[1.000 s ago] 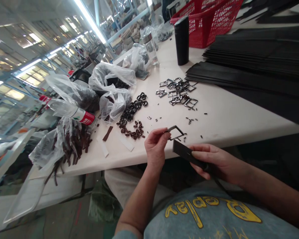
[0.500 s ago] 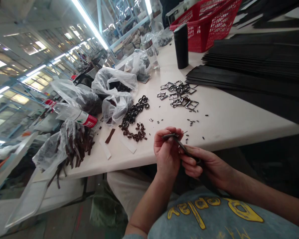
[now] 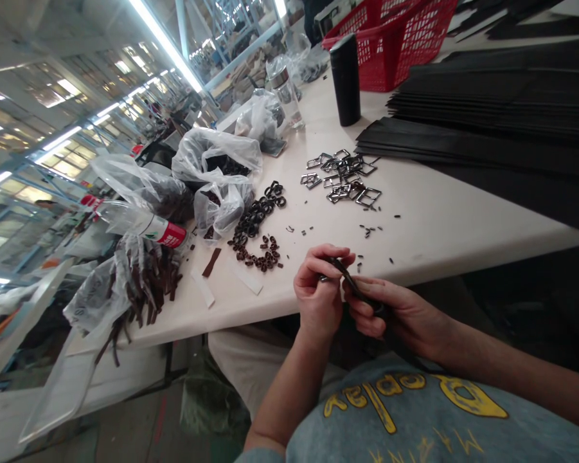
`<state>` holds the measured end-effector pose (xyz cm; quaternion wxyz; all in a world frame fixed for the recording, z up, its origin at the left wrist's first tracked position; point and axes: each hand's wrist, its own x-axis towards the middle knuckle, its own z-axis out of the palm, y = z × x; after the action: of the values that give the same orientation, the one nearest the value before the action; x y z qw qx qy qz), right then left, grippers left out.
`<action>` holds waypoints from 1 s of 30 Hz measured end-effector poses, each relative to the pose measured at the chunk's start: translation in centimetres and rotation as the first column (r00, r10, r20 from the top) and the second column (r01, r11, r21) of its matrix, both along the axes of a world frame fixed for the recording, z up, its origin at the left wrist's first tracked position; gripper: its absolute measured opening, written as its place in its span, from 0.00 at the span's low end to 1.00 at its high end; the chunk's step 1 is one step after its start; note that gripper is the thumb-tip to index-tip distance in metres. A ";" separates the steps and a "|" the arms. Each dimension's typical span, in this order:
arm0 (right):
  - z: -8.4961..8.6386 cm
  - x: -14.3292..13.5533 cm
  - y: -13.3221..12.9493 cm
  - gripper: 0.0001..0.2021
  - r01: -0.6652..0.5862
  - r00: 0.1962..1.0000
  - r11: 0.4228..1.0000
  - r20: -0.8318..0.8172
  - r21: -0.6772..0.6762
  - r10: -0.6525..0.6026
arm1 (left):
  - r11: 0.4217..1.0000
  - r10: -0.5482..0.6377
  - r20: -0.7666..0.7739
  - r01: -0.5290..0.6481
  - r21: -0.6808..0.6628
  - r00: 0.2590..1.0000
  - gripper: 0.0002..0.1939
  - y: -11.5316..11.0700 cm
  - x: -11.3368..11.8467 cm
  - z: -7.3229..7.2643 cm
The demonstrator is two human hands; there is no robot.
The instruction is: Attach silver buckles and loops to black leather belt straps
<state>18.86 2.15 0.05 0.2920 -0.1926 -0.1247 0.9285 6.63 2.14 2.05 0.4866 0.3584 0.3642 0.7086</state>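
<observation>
My left hand (image 3: 318,292) is closed with curled fingers around a dark metal belt buckle (image 3: 324,278); only a small shiny bit of it shows. A black belt strap (image 3: 354,286) runs from there into my right hand (image 3: 395,312), which pinches it between thumb and fingers. The strap's lower length trails down past my right wrist toward my shirt. Beyond my hands lies a pile of square metal buckles (image 3: 347,177). Small dark pins (image 3: 369,230) are scattered between the pile and my hands.
Black strap loops (image 3: 255,215) and brown loops (image 3: 265,257) lie left, beside plastic bags (image 3: 216,154). Dark strips (image 3: 144,276) hang over the table edge. A black tumbler (image 3: 346,80), a glass bottle (image 3: 286,96), a red basket (image 3: 380,64) and stacked black strips (image 3: 486,106) stand behind.
My left fingers have closed further over the buckle, and the thin metal prong that stuck out is now out of sight. My right hand keeps its pinch on the strap.
</observation>
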 end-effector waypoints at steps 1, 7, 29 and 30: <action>0.1 0.0 0.0 0.14 0.007 1.000 1.000 0.012 0.002 -0.007 | 1.000 -0.018 -0.017 0.018 -0.007 1.000 0.14 -0.2 0.0 -0.1; 0.8 0.2 0.9 0.12 0.125 0.977 0.981 0.155 0.145 -0.148 | 0.994 -0.082 -0.003 0.082 -0.068 0.997 0.18 -1.1 0.1 -0.8; 0.3 1.8 0.9 0.07 -0.341 0.538 0.328 0.469 0.881 -0.701 | 0.900 -0.223 -0.001 0.206 -0.384 0.975 0.20 -0.6 -2.9 -2.5; 0.2 1.7 0.8 0.07 -0.348 0.543 0.330 0.476 0.877 -0.692 | 0.906 -0.198 0.008 0.186 -0.380 0.980 0.20 -0.7 -2.7 -2.6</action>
<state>20.54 2.96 0.28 0.3663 -0.4084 -0.7181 0.4283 3.93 1.45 -0.52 0.6081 0.3027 0.4648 0.5679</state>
